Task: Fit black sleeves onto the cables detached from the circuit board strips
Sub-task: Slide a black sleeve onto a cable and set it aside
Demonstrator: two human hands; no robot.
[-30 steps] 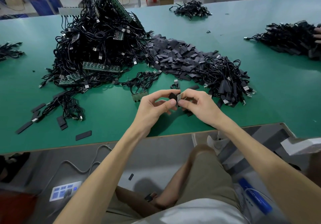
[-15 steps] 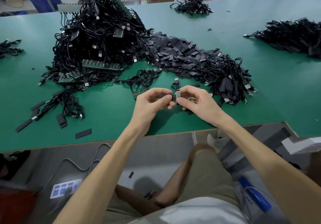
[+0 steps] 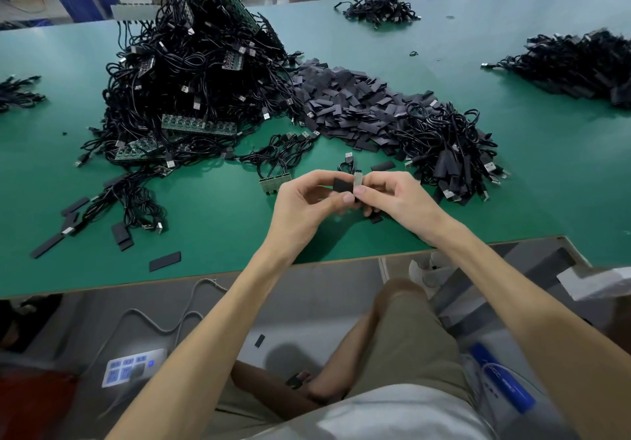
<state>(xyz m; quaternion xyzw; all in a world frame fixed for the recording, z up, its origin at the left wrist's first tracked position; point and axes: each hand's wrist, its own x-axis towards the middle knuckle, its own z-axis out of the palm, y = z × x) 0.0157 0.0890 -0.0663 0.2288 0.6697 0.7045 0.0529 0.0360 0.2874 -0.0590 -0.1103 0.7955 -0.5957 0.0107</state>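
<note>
Two hands meet low over the bench [image 3: 222, 228]: the left hand [image 3: 304, 200] pinches a black sleeve [image 3: 342, 185] in its grip, while the right hand [image 3: 392, 197] pinches the cable's metal plug [image 3: 358, 180] against the sleeve's end, apparently aligned to slide straight in

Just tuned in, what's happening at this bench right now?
A person seated at the green table is sleeving a cable. The left hand pinches a black sleeve and the right hand pinches the silvery cable end against its mouth; how far it is in is unclear. Beyond lie loose sleeves, the tangle of cables on circuit board strips and a smaller cable heap.
</note>
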